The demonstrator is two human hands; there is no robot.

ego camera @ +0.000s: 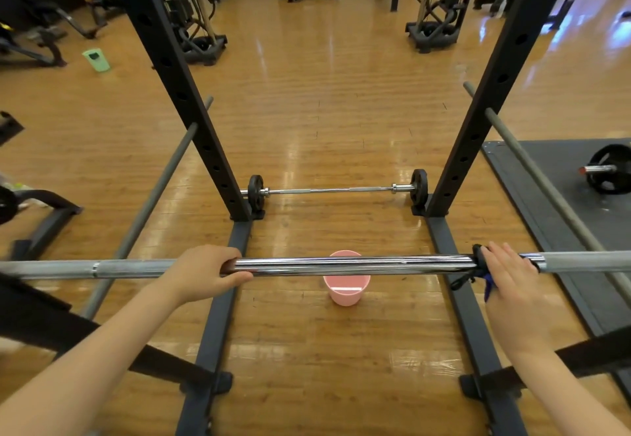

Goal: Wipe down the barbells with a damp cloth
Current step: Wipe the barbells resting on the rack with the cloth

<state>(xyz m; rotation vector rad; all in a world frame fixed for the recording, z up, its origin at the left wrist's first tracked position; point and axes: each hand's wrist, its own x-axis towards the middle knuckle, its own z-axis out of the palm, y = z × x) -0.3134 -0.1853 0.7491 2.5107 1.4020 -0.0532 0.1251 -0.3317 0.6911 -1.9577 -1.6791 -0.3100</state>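
Head view, looking down and forward: a chrome barbell point(355, 264) is seen lying level across the frame, near the camera, inside a black squat rack point(164, 60). The bar is gripped by the left hand point(208, 273), fingers curled over the top and thumb wrapped under, at the point where the polished centre meets the dull grey knurled section. The right hand point(512, 273) is laid over the bar near the other end of the polished section, fingers curled forward over it. A dark cloth point(478, 271) is clamped between that hand and the bar; a black edge shows at the fingertips and a dark blue tail hangs below the palm.

A pink bucket point(346, 280) is noted on the wooden floor point(324, 111), directly below the bar and between the hands, partly hidden by the bar. Between the rack uprights, farther off, a second barbell point(334, 191) with small black plates rests on the floor. To the right, a black rubber mat point(546, 203) carries a plate-loaded bar end point(607, 169). A green bin point(96, 59) stands far left on the floor. Other gym machines are ranged along the far wall.
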